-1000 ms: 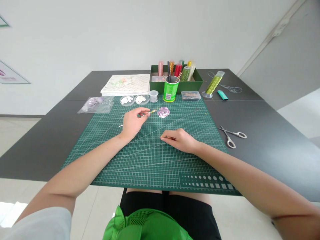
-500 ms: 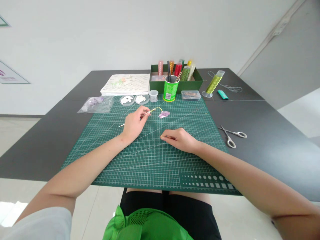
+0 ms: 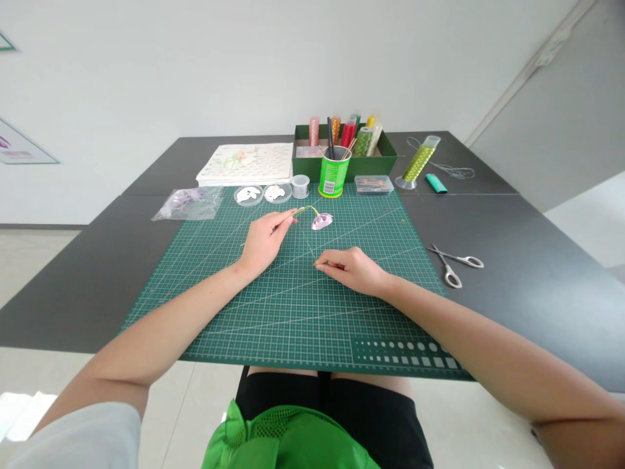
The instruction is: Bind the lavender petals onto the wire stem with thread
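Note:
My left hand (image 3: 266,239) pinches the stem of a pale purple artificial flower (image 3: 322,222), whose green, curved neck bends over to the right of my fingertips. The stem's thin pale end shows to the left, behind my hand. A fine yellowish-green thread (image 3: 309,245) runs taut from near the left fingertips down to my right hand (image 3: 352,270). The right thumb and forefinger are closed on its end, low over the green cutting mat (image 3: 293,326).
Behind the mat's far edge stand a green can (image 3: 333,176), a dark green box (image 3: 305,168) of thread spools and a clear case (image 3: 374,185). Scissors (image 3: 452,264), a teal lighter-like object (image 3: 436,184) and a green thread spool (image 3: 420,159) lie right. A plastic bag (image 3: 190,204) lies left.
The flower has turned slightly, and its stem has shifted in my left fingers. The thread between my hands now shows as a straight line. My right hand has barely moved.

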`<control>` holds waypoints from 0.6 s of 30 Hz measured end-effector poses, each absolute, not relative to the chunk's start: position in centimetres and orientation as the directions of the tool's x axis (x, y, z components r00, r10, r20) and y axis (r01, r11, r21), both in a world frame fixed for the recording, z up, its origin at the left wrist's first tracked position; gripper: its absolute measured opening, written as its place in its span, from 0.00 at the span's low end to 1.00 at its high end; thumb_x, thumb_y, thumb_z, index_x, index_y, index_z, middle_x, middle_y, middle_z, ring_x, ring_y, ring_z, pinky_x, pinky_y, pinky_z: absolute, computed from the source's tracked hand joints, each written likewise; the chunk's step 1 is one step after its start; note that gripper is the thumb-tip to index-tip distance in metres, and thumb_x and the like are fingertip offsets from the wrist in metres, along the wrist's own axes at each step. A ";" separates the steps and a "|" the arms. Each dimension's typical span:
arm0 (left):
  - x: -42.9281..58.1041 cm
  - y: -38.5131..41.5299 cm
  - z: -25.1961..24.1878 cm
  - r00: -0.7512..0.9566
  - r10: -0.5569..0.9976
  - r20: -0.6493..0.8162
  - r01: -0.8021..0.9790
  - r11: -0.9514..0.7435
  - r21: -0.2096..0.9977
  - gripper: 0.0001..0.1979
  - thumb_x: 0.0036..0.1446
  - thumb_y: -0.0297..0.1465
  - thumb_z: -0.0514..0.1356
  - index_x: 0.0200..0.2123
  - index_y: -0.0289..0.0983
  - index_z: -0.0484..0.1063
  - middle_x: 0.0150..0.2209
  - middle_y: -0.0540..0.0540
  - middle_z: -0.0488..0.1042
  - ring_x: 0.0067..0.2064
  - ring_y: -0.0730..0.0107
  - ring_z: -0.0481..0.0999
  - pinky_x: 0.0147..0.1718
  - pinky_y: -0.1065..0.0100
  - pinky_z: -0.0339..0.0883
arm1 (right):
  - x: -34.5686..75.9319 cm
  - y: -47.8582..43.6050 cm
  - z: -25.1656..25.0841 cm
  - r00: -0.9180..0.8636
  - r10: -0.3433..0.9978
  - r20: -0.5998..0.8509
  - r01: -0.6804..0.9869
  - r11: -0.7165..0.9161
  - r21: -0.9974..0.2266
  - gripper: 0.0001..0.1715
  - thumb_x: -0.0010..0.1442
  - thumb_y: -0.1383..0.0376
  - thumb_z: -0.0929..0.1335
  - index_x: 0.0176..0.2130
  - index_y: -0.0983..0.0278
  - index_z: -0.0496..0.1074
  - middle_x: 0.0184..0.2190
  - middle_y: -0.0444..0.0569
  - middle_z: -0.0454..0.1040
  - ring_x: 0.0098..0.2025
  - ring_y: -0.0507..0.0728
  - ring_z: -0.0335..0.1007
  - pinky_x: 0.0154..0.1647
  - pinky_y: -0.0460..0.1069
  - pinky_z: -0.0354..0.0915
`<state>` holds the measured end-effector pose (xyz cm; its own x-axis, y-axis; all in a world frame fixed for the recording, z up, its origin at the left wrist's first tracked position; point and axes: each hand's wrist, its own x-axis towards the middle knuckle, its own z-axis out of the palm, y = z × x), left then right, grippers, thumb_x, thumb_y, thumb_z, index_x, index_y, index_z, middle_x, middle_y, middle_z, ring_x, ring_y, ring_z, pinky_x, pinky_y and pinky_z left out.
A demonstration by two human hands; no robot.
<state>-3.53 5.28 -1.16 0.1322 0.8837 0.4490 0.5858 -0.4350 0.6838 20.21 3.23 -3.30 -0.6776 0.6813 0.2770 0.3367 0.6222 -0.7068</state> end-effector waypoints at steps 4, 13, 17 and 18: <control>-3.3 5.0 -0.8 0.125 0.885 0.448 0.576 -0.432 0.694 0.15 0.71 0.34 0.54 0.44 0.41 0.83 0.46 0.47 0.84 0.48 0.61 0.80 0.51 0.61 0.71 | 20.1 3.2 -3.3 -0.675 0.687 0.270 0.341 0.615 -0.711 0.11 0.70 0.64 0.65 0.39 0.64 0.76 0.20 0.38 0.66 0.21 0.48 0.60 0.27 0.45 0.58; -3.0 4.8 -0.3 0.105 0.894 0.437 0.556 -0.417 0.719 0.16 0.70 0.35 0.54 0.48 0.40 0.82 0.38 0.47 0.80 0.43 0.62 0.77 0.47 0.63 0.70 | 20.1 3.2 -3.2 -0.669 0.698 0.256 0.349 0.599 -0.721 0.10 0.69 0.64 0.65 0.38 0.64 0.75 0.19 0.38 0.65 0.22 0.48 0.61 0.28 0.45 0.58; -2.9 4.8 -0.2 0.090 0.911 0.404 0.544 -0.384 0.746 0.16 0.71 0.36 0.54 0.49 0.40 0.82 0.40 0.46 0.79 0.45 0.61 0.77 0.50 0.61 0.69 | 20.2 3.3 -3.2 -0.655 0.716 0.242 0.362 0.579 -0.730 0.10 0.69 0.63 0.65 0.39 0.64 0.75 0.19 0.38 0.65 0.22 0.48 0.61 0.28 0.46 0.58; -2.9 4.7 -0.1 0.085 0.914 0.397 0.537 -0.378 0.754 0.16 0.71 0.36 0.54 0.48 0.40 0.82 0.40 0.46 0.79 0.45 0.61 0.77 0.51 0.61 0.69 | 20.2 3.4 -3.2 -0.654 0.718 0.240 0.364 0.576 -0.732 0.10 0.69 0.63 0.65 0.39 0.64 0.75 0.19 0.38 0.65 0.22 0.49 0.62 0.28 0.46 0.58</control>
